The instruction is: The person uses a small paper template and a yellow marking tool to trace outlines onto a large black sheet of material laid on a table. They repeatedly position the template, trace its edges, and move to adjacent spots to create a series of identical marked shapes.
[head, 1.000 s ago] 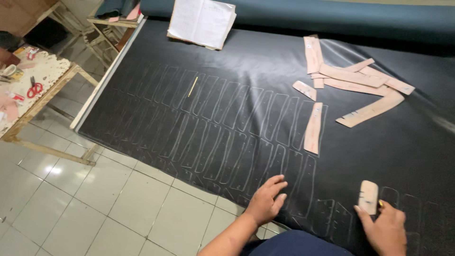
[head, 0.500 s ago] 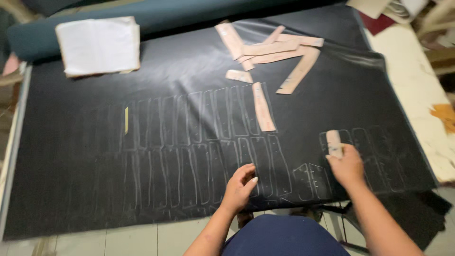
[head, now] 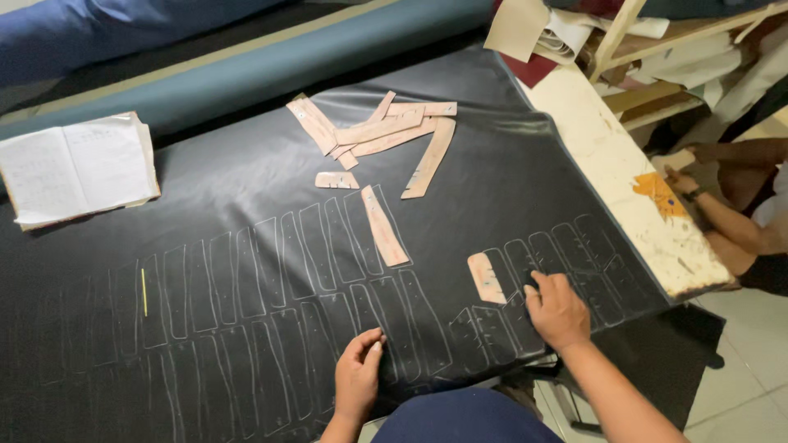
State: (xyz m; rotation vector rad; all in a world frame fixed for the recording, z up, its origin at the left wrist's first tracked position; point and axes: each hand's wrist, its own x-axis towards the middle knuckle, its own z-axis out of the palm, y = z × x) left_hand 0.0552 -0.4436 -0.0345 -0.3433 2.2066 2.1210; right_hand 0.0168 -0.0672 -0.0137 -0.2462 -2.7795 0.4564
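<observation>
The small tan template lies flat on the black sheet that covers the tabletop, just beside the right hand on its left, among rows of chalk outlines. It looks like thin card or leatherboard: light, stiff enough to keep its edge, liable to slide on the smooth sheet unless pressed down, so it is best held flat under the fingertips or lifted by pinching a long edge. The sheet itself appears soft and limp, draping over the near edge.

The right hand rests palm down on the sheet, fingers slightly spread and bent; its grip is empty as far as the view shows, though something small could be hidden beneath the palm. The left hand lies flat near the front edge, fingers together and extended, pressing the sheet, holding nothing. Both forearms reach up from below. More tan strips lie piled farther away, well apart.
</observation>
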